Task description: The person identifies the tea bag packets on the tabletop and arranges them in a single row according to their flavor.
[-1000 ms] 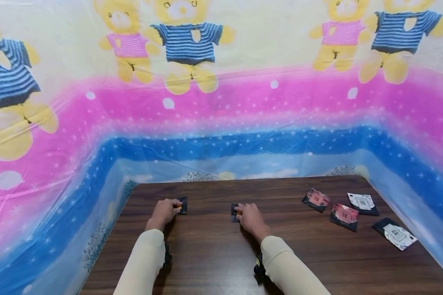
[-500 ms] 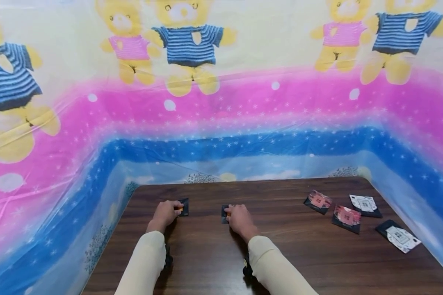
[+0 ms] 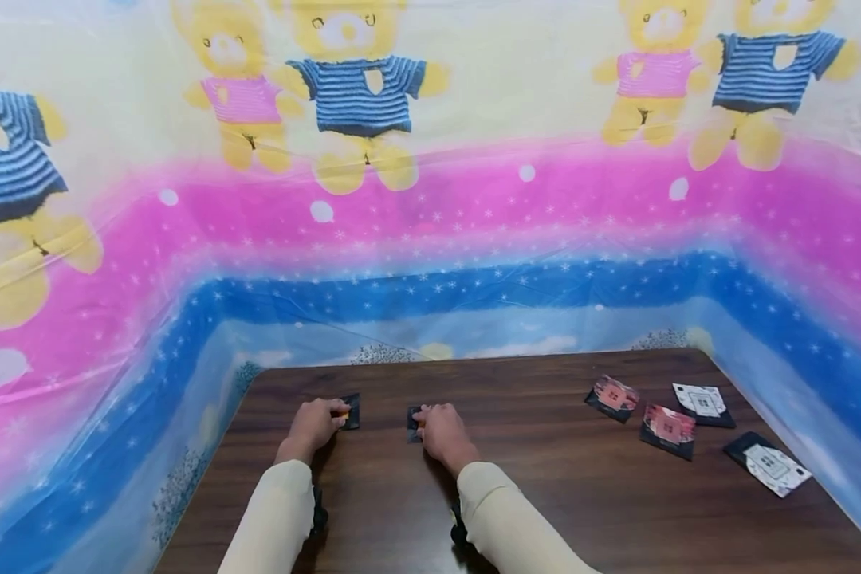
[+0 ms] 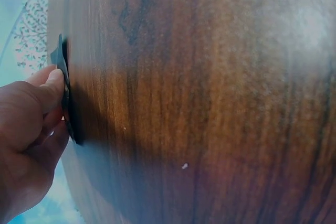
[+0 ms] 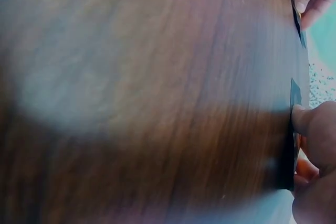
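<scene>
Left packet (image 3: 355,410) is pinched between the thumb and curled fingers of my left hand (image 3: 316,424), near the far edge of the table (image 3: 581,494). My right hand (image 3: 445,432) pinches the right packet (image 3: 412,432) the same way, at about the same depth, with a strip of wood between the two. Both are dark and thin, and orange shows on the left one by my fingertips. The left wrist view has it nearly edge-on, close against the wood; I can't tell whether it touches all along.

Well off to my right lie a red packet (image 3: 615,396), a second red packet (image 3: 669,430) just nearer me, a white packet (image 3: 704,402) beside that, and a second white packet (image 3: 771,466) at the table's right edge. Beyond hangs a bear-print cloth (image 3: 473,191). My sleeves (image 3: 516,518) are cream.
</scene>
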The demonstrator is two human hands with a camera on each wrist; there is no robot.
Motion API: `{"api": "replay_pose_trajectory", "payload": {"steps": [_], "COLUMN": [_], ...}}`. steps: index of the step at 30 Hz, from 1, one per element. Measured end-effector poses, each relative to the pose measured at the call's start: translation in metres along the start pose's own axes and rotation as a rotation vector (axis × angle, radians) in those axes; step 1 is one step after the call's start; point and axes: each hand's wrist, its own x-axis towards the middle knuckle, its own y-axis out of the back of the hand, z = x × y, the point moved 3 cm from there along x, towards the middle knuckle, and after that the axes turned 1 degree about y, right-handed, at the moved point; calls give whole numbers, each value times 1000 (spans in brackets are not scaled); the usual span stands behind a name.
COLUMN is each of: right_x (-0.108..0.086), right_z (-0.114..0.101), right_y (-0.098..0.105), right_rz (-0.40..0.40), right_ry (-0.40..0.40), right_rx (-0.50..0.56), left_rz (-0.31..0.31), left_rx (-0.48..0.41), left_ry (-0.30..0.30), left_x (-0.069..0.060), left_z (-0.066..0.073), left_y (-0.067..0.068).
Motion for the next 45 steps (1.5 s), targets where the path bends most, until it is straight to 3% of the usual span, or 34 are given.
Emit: {"api": "replay_pose_trajectory", "payload": {"steps": [10, 16, 25, 30, 38, 45], "right_x": [7, 10, 14, 18, 21, 17], "right_z": [-16, -21, -28, -31, -33, -37], "right_y": [-6, -2, 0, -6, -18, -20], "right_rz": [-13, -4, 0, 22, 68, 129], "right_ry": [80, 98, 57, 53, 44, 110], "right_rx": [-130, -71, 21, 39, 164, 135], "left_rz": [24, 24, 18, 21, -22, 8], "left_rx": [0, -4, -38, -42, -55, -50], "left_ry": [3, 18, 6, 10, 13, 36], "left_x": [-7, -7, -6, -8, -10, -4], "left_z": [-1, -2, 1, 3, 2, 2], "left_y": [-1, 1, 1, 1, -3, -4]}}
